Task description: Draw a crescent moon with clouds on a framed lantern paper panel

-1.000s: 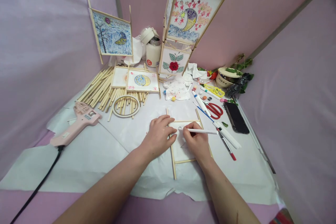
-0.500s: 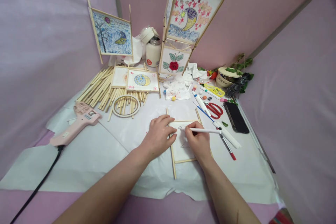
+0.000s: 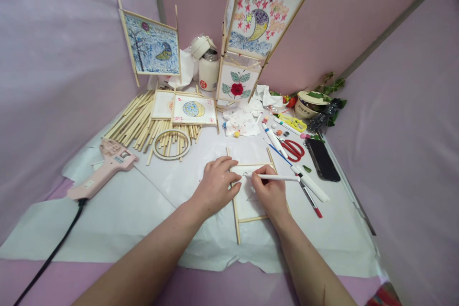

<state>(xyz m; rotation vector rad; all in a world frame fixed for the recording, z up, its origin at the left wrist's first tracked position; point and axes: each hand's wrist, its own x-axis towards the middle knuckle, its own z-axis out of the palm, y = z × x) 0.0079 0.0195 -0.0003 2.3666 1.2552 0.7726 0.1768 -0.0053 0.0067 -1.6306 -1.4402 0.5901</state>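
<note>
A white paper panel (image 3: 247,208) framed with thin wooden sticks lies flat on the table before me. Dark thin lines are drawn on it, partly hidden by my right hand. My right hand (image 3: 272,193) grips a slim white marker (image 3: 281,178), its tip at the paper's upper part near a small dark curve. My left hand (image 3: 218,184) lies with spread fingers over the panel's left stick, fingertips on the paper's upper left edge.
At left are a pink glue gun (image 3: 103,169), a tape roll (image 3: 172,145) and many wooden sticks (image 3: 134,114). Red scissors (image 3: 293,150), markers (image 3: 311,185) and a phone (image 3: 323,160) lie right. A tall decorated lantern (image 3: 263,16), bottle (image 3: 208,71) and bowl (image 3: 308,105) stand behind.
My right hand and the marker have shifted very slightly left over the paper. My left hand keeps its place.
</note>
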